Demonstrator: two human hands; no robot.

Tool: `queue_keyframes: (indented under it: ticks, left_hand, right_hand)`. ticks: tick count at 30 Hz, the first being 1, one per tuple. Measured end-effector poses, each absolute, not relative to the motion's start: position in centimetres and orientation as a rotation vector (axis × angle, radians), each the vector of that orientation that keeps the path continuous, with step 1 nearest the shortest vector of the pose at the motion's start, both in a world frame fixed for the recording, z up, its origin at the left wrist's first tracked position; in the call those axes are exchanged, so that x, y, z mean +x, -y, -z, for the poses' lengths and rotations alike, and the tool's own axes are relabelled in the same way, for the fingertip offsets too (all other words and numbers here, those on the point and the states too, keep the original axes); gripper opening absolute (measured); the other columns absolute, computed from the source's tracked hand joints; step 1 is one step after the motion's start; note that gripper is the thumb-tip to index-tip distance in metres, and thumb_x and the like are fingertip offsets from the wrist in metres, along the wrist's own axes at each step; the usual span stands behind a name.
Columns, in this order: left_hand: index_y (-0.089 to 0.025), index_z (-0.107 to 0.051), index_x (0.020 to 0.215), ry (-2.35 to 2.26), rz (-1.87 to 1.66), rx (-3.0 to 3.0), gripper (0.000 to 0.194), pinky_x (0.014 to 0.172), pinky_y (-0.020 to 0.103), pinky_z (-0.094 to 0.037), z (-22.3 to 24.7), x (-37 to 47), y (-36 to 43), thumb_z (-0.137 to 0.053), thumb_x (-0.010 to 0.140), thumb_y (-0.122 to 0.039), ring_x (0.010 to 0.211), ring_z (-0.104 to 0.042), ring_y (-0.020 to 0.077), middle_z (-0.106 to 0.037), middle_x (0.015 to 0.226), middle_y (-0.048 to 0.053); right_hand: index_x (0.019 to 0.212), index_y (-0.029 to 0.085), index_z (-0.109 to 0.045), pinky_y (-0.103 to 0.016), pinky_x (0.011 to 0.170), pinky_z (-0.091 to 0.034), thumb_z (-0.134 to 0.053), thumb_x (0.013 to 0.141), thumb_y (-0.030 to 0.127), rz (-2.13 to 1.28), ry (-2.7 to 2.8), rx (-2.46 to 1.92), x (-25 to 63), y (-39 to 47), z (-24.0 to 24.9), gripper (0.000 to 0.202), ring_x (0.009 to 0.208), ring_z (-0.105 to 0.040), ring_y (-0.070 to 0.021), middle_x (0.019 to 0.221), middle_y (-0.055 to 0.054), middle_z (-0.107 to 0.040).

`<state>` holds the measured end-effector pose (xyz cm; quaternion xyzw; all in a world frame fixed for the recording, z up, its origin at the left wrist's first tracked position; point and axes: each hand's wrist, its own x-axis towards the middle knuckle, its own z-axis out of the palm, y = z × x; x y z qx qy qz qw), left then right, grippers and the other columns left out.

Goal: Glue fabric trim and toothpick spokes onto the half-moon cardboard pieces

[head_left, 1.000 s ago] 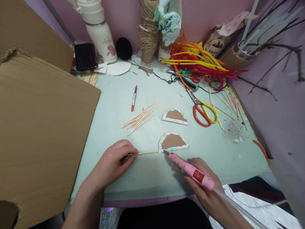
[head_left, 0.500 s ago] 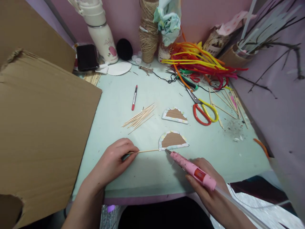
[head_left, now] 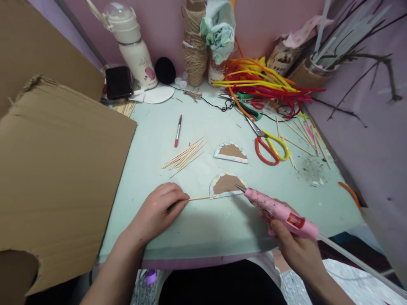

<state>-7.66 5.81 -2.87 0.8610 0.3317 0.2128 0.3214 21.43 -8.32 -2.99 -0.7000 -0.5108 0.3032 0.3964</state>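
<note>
My left hand [head_left: 165, 207] pinches a thin wooden skewer [head_left: 200, 198], whose far tip rests on the lower left corner of the nearer cardboard half-circle [head_left: 227, 185]. Pale patterned fabric edges that piece. In my right hand [head_left: 294, 241] is a pink hot glue gun [head_left: 280, 211], its metal nozzle over the right part of the same piece; a clear glue stick trails from its back. Farther back lies a second fabric-edged half-circle [head_left: 230, 152], apart from both hands. A loose pile of skewers [head_left: 185, 156] lies beyond my left hand.
Large cardboard [head_left: 66, 178] stands along the left. Scissors [head_left: 270, 146] lie at right, below bundled pipe cleaners [head_left: 263, 80]. A red marker [head_left: 178, 131], a white bottle [head_left: 138, 59], a twine spool [head_left: 193, 51] and a pot of glue sticks and twigs [head_left: 313, 74] are farther back.
The glue gun has drawn back to the right, off the half-circle's lower left edge. The skewer's tip now lies over that corner, and my left hand has shifted slightly right.
</note>
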Motion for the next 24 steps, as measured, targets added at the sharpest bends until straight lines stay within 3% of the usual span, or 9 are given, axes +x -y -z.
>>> queue_keyframes:
  ticks: [8,24]
  left_hand:
    - [-0.019,-0.066,0.096,-0.882,-0.536,2.256,0.011,0.074,0.029,-0.047,3.0,-7.56,-5.93,-0.056,0.093,-0.015,0.083,-0.059,0.0144,-0.065,0.088,0.004]
    - [-0.019,-0.067,0.098,-0.868,-0.556,2.327,0.012,0.073,0.026,-0.049,3.5,-7.68,-5.89,-0.057,0.094,-0.015,0.083,-0.06,0.0136,-0.065,0.09,0.004]
  right_hand:
    - [0.09,0.022,-0.063,-0.028,0.06,-0.053,-0.052,0.093,0.036,-0.798,1.329,-1.794,21.44,8.18,3.36,0.018,0.067,-0.061,-0.0181,0.078,-0.002,-0.063]
    - [0.103,0.022,-0.067,-0.025,0.057,-0.052,-0.052,0.094,0.033,-0.771,1.389,-1.744,21.63,8.07,3.83,0.02,0.066,-0.058,-0.0158,0.089,-0.004,-0.065]
